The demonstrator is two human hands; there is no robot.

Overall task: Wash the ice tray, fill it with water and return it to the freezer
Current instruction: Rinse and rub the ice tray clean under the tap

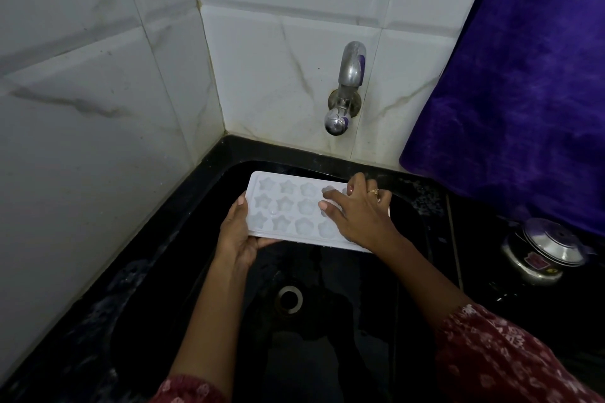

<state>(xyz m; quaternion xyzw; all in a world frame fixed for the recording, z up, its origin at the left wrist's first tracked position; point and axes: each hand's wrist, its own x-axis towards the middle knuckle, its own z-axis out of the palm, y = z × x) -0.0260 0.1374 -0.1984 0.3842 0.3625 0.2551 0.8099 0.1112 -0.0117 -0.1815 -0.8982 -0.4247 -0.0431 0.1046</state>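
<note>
A white ice tray [288, 209] with star- and flower-shaped cups is held level over the black sink [327, 321], cups facing up. My left hand [237, 232] grips its near left corner, thumb on the rim and fingers underneath. My right hand [357, 209] lies spread on top of the tray's right part, with fingertips touching the cups; a ring shows on one finger. The metal tap [345, 88] sticks out of the tiled wall above the tray. No water is visible running from it.
White marble-look tiles cover the corner walls. A purple cloth [517, 91] hangs at the right. A steel pot with a lid [543, 249] stands on the black counter right of the sink. The drain [288, 299] lies below the tray.
</note>
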